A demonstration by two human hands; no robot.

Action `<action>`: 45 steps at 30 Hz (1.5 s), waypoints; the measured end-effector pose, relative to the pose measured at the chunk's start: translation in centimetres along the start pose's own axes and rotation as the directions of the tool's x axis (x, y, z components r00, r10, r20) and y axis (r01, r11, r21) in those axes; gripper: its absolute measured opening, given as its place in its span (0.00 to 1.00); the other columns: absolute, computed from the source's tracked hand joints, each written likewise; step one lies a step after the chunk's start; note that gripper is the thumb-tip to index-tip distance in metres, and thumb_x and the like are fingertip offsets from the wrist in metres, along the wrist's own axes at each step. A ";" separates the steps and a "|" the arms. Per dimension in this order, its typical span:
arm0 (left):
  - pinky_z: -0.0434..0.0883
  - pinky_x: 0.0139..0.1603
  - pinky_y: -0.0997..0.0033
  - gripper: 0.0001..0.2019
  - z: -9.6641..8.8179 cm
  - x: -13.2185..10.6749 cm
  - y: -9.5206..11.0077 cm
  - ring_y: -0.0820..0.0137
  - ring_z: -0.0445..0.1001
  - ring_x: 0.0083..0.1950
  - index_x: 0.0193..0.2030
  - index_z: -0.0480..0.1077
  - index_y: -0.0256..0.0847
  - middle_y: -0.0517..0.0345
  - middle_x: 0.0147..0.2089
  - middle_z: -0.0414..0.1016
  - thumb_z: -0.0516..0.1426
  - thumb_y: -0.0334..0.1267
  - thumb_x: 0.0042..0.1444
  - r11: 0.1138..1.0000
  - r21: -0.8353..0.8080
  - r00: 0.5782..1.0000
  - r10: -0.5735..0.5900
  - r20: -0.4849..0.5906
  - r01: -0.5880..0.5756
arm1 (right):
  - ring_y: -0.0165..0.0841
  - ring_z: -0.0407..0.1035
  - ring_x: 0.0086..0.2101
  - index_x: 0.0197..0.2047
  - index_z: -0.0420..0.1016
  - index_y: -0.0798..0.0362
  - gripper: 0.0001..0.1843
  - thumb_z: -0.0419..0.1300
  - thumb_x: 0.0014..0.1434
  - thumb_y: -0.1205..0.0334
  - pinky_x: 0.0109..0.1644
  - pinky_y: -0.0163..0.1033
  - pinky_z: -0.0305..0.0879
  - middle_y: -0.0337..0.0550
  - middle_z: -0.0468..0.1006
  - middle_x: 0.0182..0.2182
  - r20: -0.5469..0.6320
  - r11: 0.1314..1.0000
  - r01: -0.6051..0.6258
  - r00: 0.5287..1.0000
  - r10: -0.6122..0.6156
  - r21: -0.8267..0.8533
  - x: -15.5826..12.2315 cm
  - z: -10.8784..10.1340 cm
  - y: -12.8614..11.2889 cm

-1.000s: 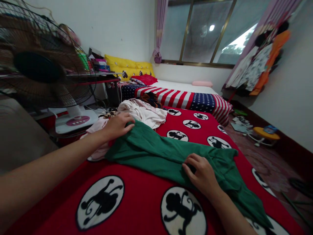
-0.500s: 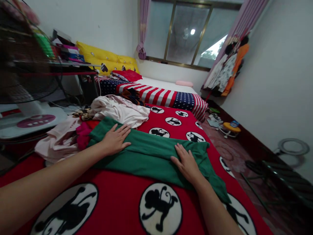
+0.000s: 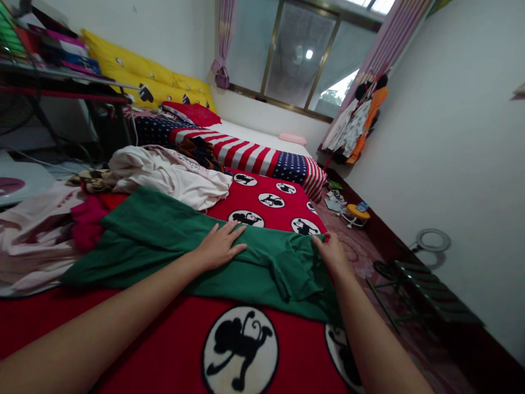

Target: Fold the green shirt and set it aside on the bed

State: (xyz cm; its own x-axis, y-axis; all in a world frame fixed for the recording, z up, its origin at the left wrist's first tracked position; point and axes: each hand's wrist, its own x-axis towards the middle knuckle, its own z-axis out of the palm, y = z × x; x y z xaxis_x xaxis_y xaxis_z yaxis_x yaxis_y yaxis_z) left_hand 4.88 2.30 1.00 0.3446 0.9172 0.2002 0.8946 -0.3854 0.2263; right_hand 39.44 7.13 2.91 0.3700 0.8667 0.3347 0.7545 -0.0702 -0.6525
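Observation:
A green garment (image 3: 159,235) lies folded lengthwise across a red blanket (image 3: 156,339) with black monkeys in white ovals. My left hand (image 3: 219,246) rests flat on the middle of it, fingers spread. At the garment's far right corner, my right hand (image 3: 331,253) pinches the edge between thumb and fingers. The cloth near that hand is bunched into creases. Beyond the garment's left part is a rumpled white garment (image 3: 168,175). A magenta cloth (image 3: 88,221) and a pale pink garment (image 3: 36,241) lie beside its left end.
A second bed with a striped, starred cover (image 3: 250,156) stands beyond, below the window. To the left is a desk (image 3: 61,90) with boxes. On the floor at right are a yellow stool (image 3: 358,212) and a dark slatted folding seat (image 3: 435,290).
My left hand has slid right along the garment to its middle. My right hand has gone from lying flat to gripping the far right corner. The view has turned rightward.

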 end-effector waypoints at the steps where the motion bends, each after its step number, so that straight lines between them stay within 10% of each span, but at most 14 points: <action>1: 0.49 0.67 0.44 0.30 0.4 0.0 0.0 0.56 0.50 0.71 0.69 0.54 0.44 0.47 0.72 0.49 0.44 0.55 0.64 1.000 0.017 1.000 -0.015 0.003 0.015 | 0.38 0.71 0.26 0.39 0.74 0.55 0.20 0.62 0.45 0.51 0.30 0.39 0.63 0.44 0.76 0.24 0.013 1.000 0.009 1.000 -0.009 0.008 0.1 0.1 0.4; 9: 0.46 0.68 0.46 0.31 1.1 -0.3 0.1 0.57 0.46 0.72 0.69 0.55 0.46 0.49 0.72 0.47 0.43 0.58 0.63 0.997 0.059 0.999 -0.049 -0.015 0.050 | 0.39 0.69 0.27 0.40 0.75 0.52 0.17 0.61 0.44 0.58 0.30 0.40 0.60 0.42 0.74 0.23 -0.021 0.991 0.045 0.999 -0.047 -0.124 -1.7 -1.3 2.0; 15: 0.46 0.68 0.48 0.32 1.4 -0.5 -0.1 0.57 0.46 0.72 0.68 0.56 0.47 0.50 0.72 0.47 0.44 0.59 0.62 0.999 0.042 0.999 -0.030 -0.046 0.032 | 0.42 0.68 0.41 0.45 0.74 0.52 0.15 0.54 0.58 0.56 0.39 0.42 0.60 0.51 0.75 0.41 -0.014 0.826 0.344 0.921 -0.390 -0.447 -1.1 -1.3 -1.7; 20: 0.46 0.69 0.48 0.34 1.4 -0.5 -0.1 0.57 0.47 0.72 0.68 0.56 0.47 0.50 0.72 0.48 0.44 0.61 0.60 0.999 0.024 0.998 -0.032 -0.056 0.033 | 0.39 0.70 0.34 0.31 0.79 0.51 0.11 0.65 0.50 0.52 0.34 0.39 0.58 0.46 0.76 0.31 0.316 0.816 0.373 0.916 -0.248 -0.441 1.9 0.2 -2.1; 28: 0.45 0.68 0.47 0.36 1.4 -0.5 -0.2 0.55 0.47 0.72 0.68 0.56 0.47 0.50 0.72 0.49 0.44 0.64 0.59 0.999 0.008 0.998 -0.035 -0.061 0.035 | 0.37 0.69 0.39 0.34 0.78 0.53 0.12 0.59 0.56 0.53 0.40 0.39 0.60 0.47 0.76 0.36 0.208 0.850 0.380 0.923 -0.323 -0.365 2.7 3.2 -0.9; 37: 0.48 0.68 0.44 0.33 1.2 -0.6 -0.4 0.52 0.50 0.71 0.66 0.59 0.43 0.44 0.71 0.52 0.49 0.60 0.59 1.000 0.007 0.996 -0.007 -0.093 0.008 | 0.36 0.71 0.35 0.35 0.76 0.54 0.11 0.58 0.54 0.55 0.43 0.42 0.66 0.45 0.78 0.33 0.204 0.901 0.432 0.886 -0.416 -0.040 -0.9 -3.5 0.2; 41: 0.57 0.66 0.53 0.20 0.6 -0.8 1.5 0.57 0.58 0.68 0.59 0.68 0.40 0.43 0.67 0.60 0.53 0.42 0.62 0.981 -0.049 0.968 0.179 -0.174 -0.190 | 0.36 0.72 0.33 0.36 0.76 0.53 0.10 0.58 0.52 0.57 0.41 0.41 0.67 0.43 0.79 0.32 0.316 0.934 0.354 0.882 -0.350 0.044 -5.2 -5.0 1.6; 45: 0.60 0.65 0.58 0.18 0.5 -1.2 6.4 0.60 0.62 0.65 0.56 0.69 0.43 0.48 0.63 0.65 0.57 0.39 0.58 0.835 -0.123 0.838 0.508 -0.199 -0.536 | 0.35 0.70 0.30 0.34 0.76 0.52 0.14 0.57 0.55 0.51 0.36 0.39 0.64 0.42 0.78 0.29 0.358 0.944 0.327 0.885 -0.296 -0.029 -7.5 -5.6 1.0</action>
State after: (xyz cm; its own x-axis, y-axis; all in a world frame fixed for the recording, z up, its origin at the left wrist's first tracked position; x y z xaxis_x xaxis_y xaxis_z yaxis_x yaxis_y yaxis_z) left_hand 10.35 -1.25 1.77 0.6866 0.5525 0.4726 0.5276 -0.8259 0.1991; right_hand 40.43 -2.19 3.55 -0.0899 0.9652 0.2457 0.8495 0.2031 -0.4870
